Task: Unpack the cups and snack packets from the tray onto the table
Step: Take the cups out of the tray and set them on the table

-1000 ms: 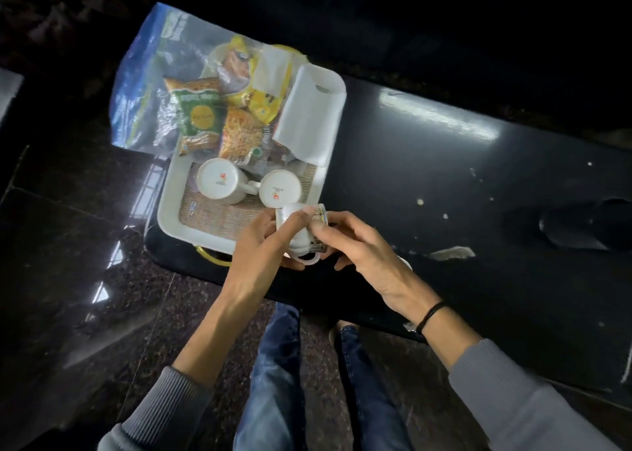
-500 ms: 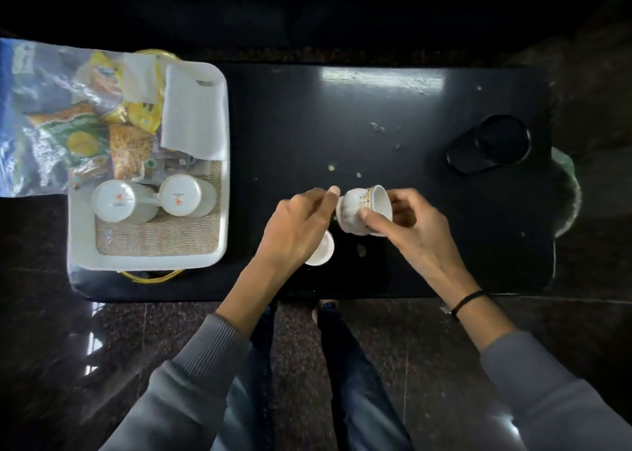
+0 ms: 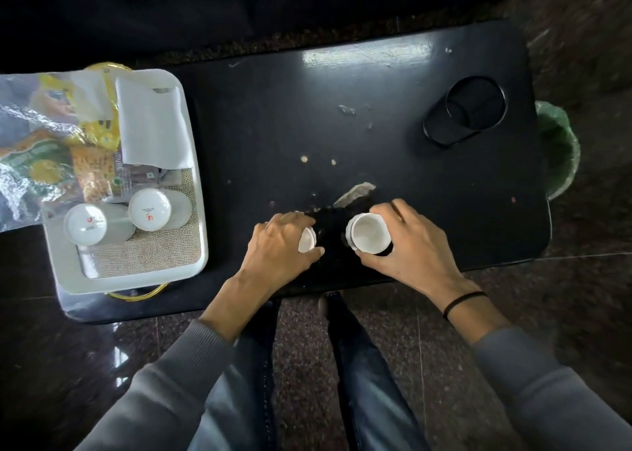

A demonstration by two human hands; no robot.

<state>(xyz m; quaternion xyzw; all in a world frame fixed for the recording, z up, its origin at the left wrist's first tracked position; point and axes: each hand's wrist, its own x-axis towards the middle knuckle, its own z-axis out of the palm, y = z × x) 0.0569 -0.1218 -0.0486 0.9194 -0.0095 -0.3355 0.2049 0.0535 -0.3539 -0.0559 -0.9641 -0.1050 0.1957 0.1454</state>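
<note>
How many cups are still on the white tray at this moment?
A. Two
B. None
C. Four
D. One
A. Two cups, one and another, stand upside down on the tray, while the left hand and right hand each hold a cup on the black table.

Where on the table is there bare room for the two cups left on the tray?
Free: table between tray and black holder, beyond both hands; also right of right hand. Crowded: near edge around left hand.
</note>
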